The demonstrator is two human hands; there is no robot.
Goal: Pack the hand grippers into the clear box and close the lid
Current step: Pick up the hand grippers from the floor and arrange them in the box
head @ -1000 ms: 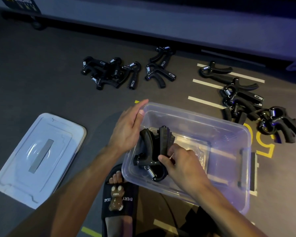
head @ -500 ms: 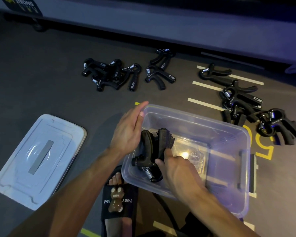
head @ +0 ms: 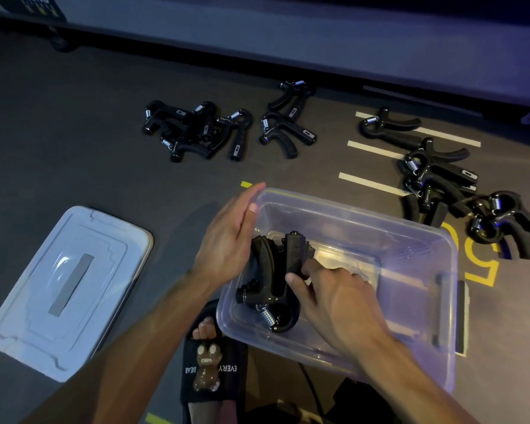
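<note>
step: seating hand grippers [head: 276, 280] at clear box [head: 410, 240] near-left corner | left hand [head: 227, 240] flat-fingered, bracing box wall | right hand [head: 334, 296] pinching grippers | tip: nest handles flat | lid [head: 65, 289] lying left of box

Dim bluish light; soft glare on clear box [head: 349, 209] rim; wide-angle bending at edges; slight softness.
</note>
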